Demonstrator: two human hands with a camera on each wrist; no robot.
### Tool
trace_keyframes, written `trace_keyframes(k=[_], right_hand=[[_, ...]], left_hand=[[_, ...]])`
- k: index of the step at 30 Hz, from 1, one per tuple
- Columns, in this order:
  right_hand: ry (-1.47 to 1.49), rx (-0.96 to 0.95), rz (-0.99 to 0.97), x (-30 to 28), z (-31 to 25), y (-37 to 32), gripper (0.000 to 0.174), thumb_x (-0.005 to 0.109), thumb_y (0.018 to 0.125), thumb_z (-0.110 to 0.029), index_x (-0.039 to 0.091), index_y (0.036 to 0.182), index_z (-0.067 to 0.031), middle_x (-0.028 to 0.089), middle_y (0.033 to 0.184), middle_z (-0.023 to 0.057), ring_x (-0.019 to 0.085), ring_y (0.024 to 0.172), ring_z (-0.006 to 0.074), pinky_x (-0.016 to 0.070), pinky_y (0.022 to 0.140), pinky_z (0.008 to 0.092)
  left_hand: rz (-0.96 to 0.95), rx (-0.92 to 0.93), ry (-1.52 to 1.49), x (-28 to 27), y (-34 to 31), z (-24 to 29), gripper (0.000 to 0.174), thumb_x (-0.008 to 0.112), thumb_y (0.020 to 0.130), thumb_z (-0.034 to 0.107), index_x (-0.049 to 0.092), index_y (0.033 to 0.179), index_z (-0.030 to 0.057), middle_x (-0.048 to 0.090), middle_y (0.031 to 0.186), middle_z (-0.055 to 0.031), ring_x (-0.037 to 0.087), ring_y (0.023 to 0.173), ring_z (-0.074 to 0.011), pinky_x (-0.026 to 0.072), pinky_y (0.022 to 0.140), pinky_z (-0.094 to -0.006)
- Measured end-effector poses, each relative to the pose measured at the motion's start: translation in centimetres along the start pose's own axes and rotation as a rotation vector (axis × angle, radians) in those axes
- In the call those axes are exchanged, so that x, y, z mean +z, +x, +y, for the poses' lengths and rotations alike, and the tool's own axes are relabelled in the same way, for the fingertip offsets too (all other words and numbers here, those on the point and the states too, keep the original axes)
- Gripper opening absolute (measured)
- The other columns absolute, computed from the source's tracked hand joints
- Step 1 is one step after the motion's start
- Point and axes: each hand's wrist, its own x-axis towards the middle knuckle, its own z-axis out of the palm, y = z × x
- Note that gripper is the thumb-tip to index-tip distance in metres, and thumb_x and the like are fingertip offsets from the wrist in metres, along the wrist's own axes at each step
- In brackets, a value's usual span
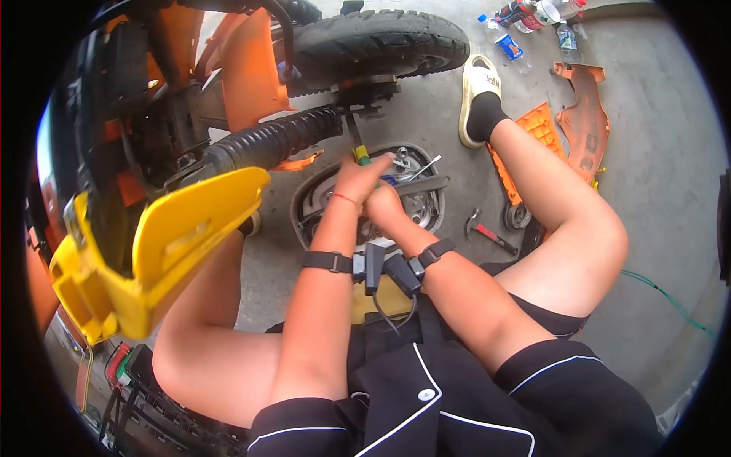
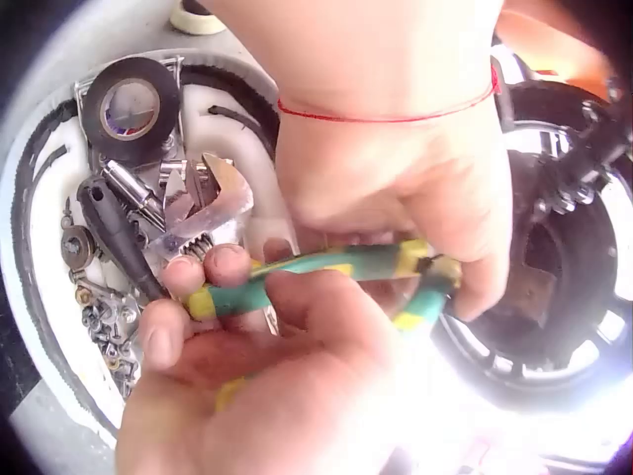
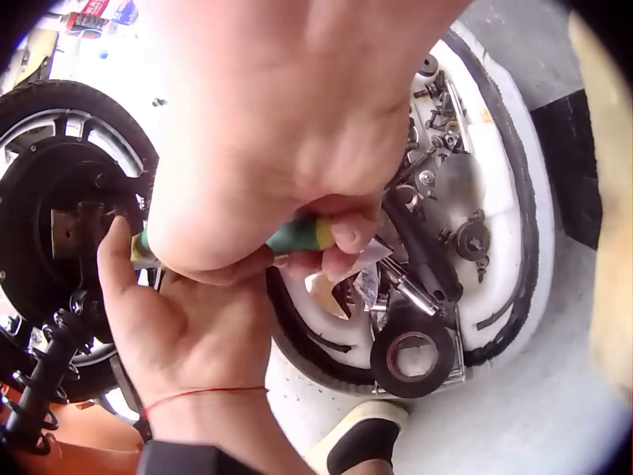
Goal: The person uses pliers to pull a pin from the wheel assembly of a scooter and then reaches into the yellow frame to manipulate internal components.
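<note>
Both hands are on a pair of pliers with green-and-yellow handles (image 2: 371, 262). My left hand (image 1: 356, 183), a red string at its wrist, grips them near the head end, where the fingers hide part of the tool. My right hand (image 1: 384, 206) has its fingers curled round the handles from below, at the yellow ends. The pliers are over a white, black-rimmed tray (image 3: 534, 188). In the tray lie an adjustable wrench (image 2: 223, 198), a black-handled tool (image 2: 114, 228), a roll of black tape (image 3: 379, 361), sockets and loose screws.
A motorbike wheel (image 1: 381, 42) and a black ribbed shock absorber (image 1: 266, 141) stand just ahead and left. A yellow fender piece (image 1: 198, 228) juts in at left. Right of the tray are a hammer (image 1: 491, 234), orange panels (image 1: 585, 126) and a bottle (image 1: 506, 46).
</note>
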Motion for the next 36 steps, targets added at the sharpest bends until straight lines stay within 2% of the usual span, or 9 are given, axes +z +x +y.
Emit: trace_keyframes(k=[2,4,7,13,21,23,26,32,36], right_hand=[[-0.207,-0.09,0.098,0.2,0.0,-0.2,0.045,0.055,0.091,-0.035,0.062,0.108,0.0065,0.067,0.109,0.0294,0.065,0.105,0.0414,0.0488,0.088,0.0465],[-0.229,-0.013,0.181,0.1,-1.4,-1.3,0.048,0.056,0.091,-0.035,0.057,0.114,0.0073,0.066,0.111,0.0307,0.063,0.107,0.0436,0.0487,0.089,0.0475],[-0.292,0.026,0.251,-0.5,-2.5,-2.4,0.06,0.059,0.09,-0.038,0.047,0.124,0.0094,0.063,0.114,0.0336,0.061,0.11,0.0469,0.0483,0.091,0.049],[-0.442,-0.029,0.136,-0.5,-1.7,-2.4,0.091,0.074,0.079,-0.043,0.03,0.133,0.0147,0.058,0.119,0.0378,0.06,0.112,0.0485,0.0484,0.095,0.0464],[0.089,-0.192,-0.287,-2.4,2.8,1.2,0.124,0.09,0.063,-0.02,0.006,0.15,0.0069,0.054,0.13,0.0165,0.063,0.102,0.0194,0.0518,0.088,0.0352],[0.105,-0.216,-0.226,-1.9,0.5,-0.5,0.118,0.087,0.065,-0.025,0.013,0.151,0.0058,0.061,0.121,0.0173,0.066,0.099,0.023,0.0527,0.086,0.0354],[-0.369,-0.021,0.172,-0.7,-1.9,-2.9,0.086,0.08,0.069,-0.036,0.044,0.133,0.0079,0.069,0.097,0.0218,0.069,0.093,0.0358,0.0541,0.083,0.0386],[-0.383,-0.06,0.264,-0.3,-1.2,-3.1,0.072,0.079,0.07,-0.035,0.047,0.12,0.0062,0.069,0.1,0.0233,0.069,0.092,0.0401,0.0542,0.082,0.0428],[-0.391,-0.068,0.167,-0.5,0.1,-2.3,0.072,0.078,0.07,-0.036,0.046,0.12,0.005,0.067,0.102,0.0235,0.067,0.093,0.0414,0.0539,0.083,0.0444]], left_hand=[[-0.004,0.014,0.067,1.0,2.0,-1.9,0.051,0.081,0.077,0.03,0.063,0.108,-0.0056,0.068,0.1,-0.0114,0.064,0.088,-0.0188,0.0519,0.076,-0.0337],[-0.024,-0.074,0.134,1.4,2.1,-1.3,0.037,0.08,0.077,0.031,0.069,0.088,-0.0033,0.07,0.086,-0.0102,0.065,0.075,-0.0171,0.0515,0.068,-0.0333],[0.053,-0.047,0.316,2.0,2.4,-0.7,0.032,0.077,0.079,0.03,0.069,0.076,-0.0009,0.069,0.073,-0.0087,0.065,0.065,-0.0164,0.0503,0.062,-0.0331],[-0.029,-0.029,0.124,0.4,0.7,0.7,0.029,0.068,0.087,0.024,0.068,0.071,-0.0007,0.066,0.063,-0.0081,0.065,0.061,-0.0165,0.0497,0.058,-0.0332],[-0.225,-0.083,-0.179,-1.1,1.3,-0.6,0.023,0.065,0.091,0.019,0.065,0.081,-0.0012,0.065,0.07,-0.0071,0.066,0.062,-0.0183,0.0516,0.057,-0.0316],[-0.298,-0.072,-0.248,-1.5,1.6,-0.5,0.021,0.065,0.091,0.018,0.064,0.081,0.0,0.064,0.071,-0.0067,0.065,0.062,-0.0183,0.051,0.058,-0.0317],[-0.43,-0.068,-0.38,-1.6,2.0,-1.5,0.017,0.067,0.092,0.018,0.061,0.083,0.0049,0.062,0.073,-0.0054,0.064,0.068,-0.019,0.0506,0.063,-0.0311],[-0.569,-0.153,-0.588,-2.0,2.7,-2.3,0.014,0.067,0.092,0.016,0.059,0.092,0.0041,0.063,0.079,-0.0076,0.065,0.077,-0.022,0.0522,0.07,-0.0337],[-0.575,-0.173,-0.515,-3.4,2.3,-2.0,0.022,0.064,0.09,0.005,0.056,0.11,0.003,0.064,0.095,-0.0113,0.065,0.09,-0.0246,0.0535,0.081,-0.0359]])
